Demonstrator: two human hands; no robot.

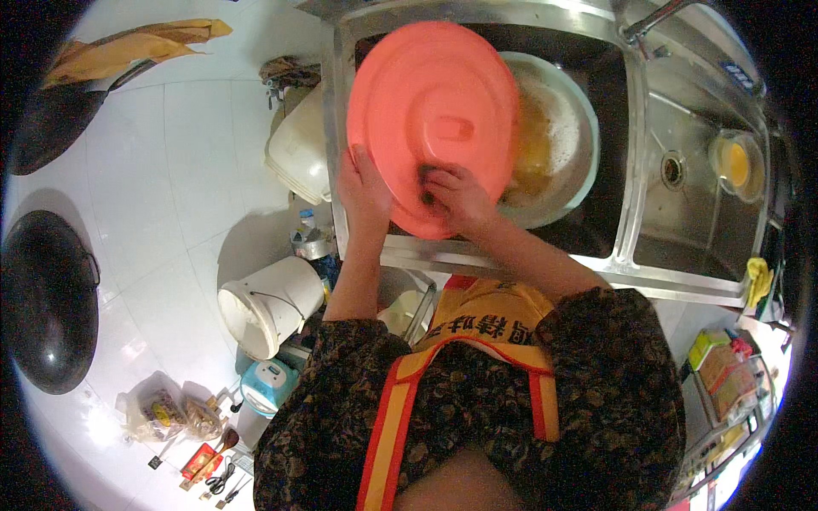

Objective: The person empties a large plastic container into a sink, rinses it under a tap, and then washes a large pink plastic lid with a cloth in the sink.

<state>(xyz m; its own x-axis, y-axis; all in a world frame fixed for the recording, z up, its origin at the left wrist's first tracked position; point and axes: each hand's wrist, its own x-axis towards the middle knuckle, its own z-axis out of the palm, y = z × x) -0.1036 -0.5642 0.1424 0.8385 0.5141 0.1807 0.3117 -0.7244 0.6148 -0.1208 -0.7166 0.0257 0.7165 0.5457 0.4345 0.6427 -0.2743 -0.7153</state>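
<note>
A round red plastic lid (396, 96), with a small raised handle in its middle, is tilted up over the left sink bowl (604, 211). My left hand (365, 185) grips its lower left rim. My right hand (461, 195) presses a dark scrubbing pad (427, 185) against the lid's surface below the handle; the fingers are slightly blurred and hide part of the pad. Behind the lid, partly covered by it, a pale basin (591, 147) holds cloudy brownish water (540, 134) with white foam on top.
The right sink bowl (677, 230) has a drain and a clear bowl with something yellow (738, 163). A faucet (661, 22) reaches in above. A yellow cloth (758, 281) hangs at the right corner. White buckets (271, 306) stand left; woks (51, 300) hang on the tiled wall.
</note>
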